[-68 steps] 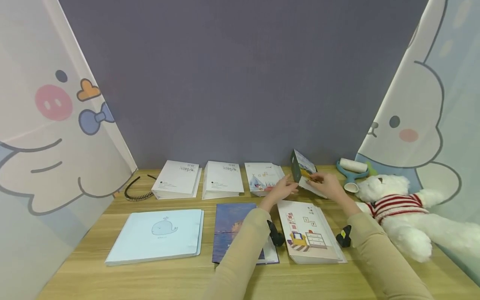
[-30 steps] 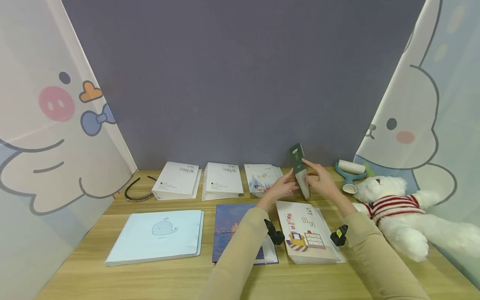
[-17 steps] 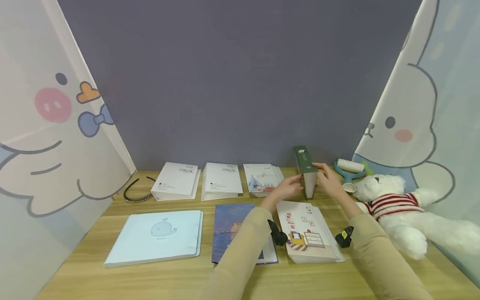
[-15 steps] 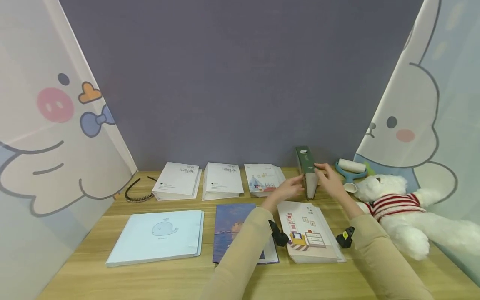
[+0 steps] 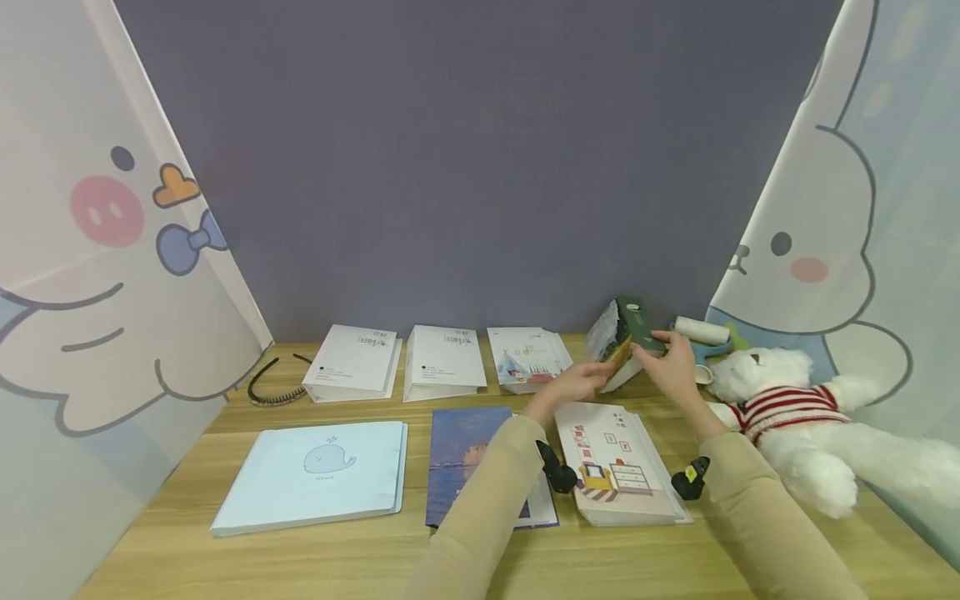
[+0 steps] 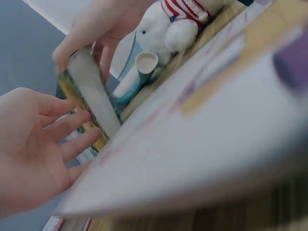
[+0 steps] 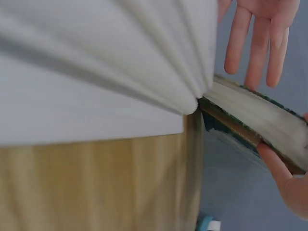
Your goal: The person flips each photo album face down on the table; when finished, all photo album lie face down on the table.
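Observation:
A thick book (image 5: 633, 315) with a green spine and a landscape picture on its cover stands tilted at the back right, its spine up and its top leaning rightward. My right hand (image 5: 677, 368) grips it across the thickness, the thumb on the cover side, as the right wrist view shows. My left hand (image 5: 573, 383) touches the lower part of the picture cover with its fingers fairly straight; they also show in the left wrist view, beside the pale page edges (image 6: 94, 86). In front lies a white book (image 5: 615, 467) with a furniture drawing.
Two white books (image 5: 356, 358) and a tent-picture book (image 5: 525, 354) lie along the back. Nearer are a whale-print book (image 5: 322, 467) and a blue painting-cover book (image 5: 461, 450). A headband (image 5: 277, 392) lies left; a lint roller (image 5: 701, 331) and plush bear (image 5: 795, 417) lie right.
The book has been turned from leaning with its picture facing right to standing spine up, then tipped rightward, so the picture now faces left. Both hands have stayed beside it.

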Motion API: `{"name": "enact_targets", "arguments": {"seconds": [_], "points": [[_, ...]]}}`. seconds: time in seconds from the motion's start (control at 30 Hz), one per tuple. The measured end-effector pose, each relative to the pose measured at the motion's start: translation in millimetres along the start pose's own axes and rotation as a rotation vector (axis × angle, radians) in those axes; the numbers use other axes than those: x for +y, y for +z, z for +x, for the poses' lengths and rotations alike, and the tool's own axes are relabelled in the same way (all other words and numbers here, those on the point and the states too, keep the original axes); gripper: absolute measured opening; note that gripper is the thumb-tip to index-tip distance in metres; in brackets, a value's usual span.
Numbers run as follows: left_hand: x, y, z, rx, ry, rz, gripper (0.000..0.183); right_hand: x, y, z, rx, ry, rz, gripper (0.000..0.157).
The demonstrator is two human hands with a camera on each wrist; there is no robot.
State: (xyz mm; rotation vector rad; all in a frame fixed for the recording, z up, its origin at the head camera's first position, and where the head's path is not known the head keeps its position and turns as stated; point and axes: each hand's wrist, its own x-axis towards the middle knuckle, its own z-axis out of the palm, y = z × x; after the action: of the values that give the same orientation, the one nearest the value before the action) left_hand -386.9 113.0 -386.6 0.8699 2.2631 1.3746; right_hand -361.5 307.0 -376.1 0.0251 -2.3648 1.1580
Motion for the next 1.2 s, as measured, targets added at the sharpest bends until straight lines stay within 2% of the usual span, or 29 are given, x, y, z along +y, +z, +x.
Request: {"name": "enact_targets", "arguments": {"seconds": [0.17, 0.3, 0.4, 0.53, 0.7, 0.83, 0.93, 1.07, 1.2], "points": [[-6.9, -2.2, -1.2, 0.001, -0.008, 0.050, 0.041, 11.8, -5.4, -3.8, 0.004, 0.047, 0.024, 0.059], [-9.5, -3.3, -1.0, 0.018, -0.003, 0.090, 0.040, 16.8, -12.9, -4.0, -0.022, 0.097, -0.018, 0.060], [-9.3, -3.6, -1.6, 0.015, -0.007, 0.099, 0.040, 20.2, -15.6, -3.1, -0.014, 0.086, -0.071, 0.058], [-10.8, -2.8, -1.6, -0.015, -0.012, 0.145, 0.042, 25.9, -17.7, -1.9, -0.031, 0.080, -0.095, 0.056], [-13.9, -1.8, -0.8, -0.084, -0.022, 0.218, 0.042, 29.0, -20.9, -2.4, -0.127, 0.191, -0.014, 0.060], [-15.4, -0.3, -0.8, -0.128, -0.025, 0.242, 0.042, 28.3, -21.4, -1.9, -0.171, 0.228, -0.035, 0.058], [-15.9, 0.7, -0.6, -0.135, -0.025, 0.267, 0.042, 28.2, -20.1, -0.9, -0.210, 0.174, -0.103, 0.054], [-15.1, 1.0, -1.1, -0.128, -0.023, 0.294, 0.042, 29.1, -14.5, -0.4, -0.302, 0.031, -0.184, 0.049], [-14.5, 1.6, -1.5, -0.127, -0.018, 0.288, 0.042, 33.3, -6.3, -0.2, -0.375, -0.116, -0.360, 0.049]]}}
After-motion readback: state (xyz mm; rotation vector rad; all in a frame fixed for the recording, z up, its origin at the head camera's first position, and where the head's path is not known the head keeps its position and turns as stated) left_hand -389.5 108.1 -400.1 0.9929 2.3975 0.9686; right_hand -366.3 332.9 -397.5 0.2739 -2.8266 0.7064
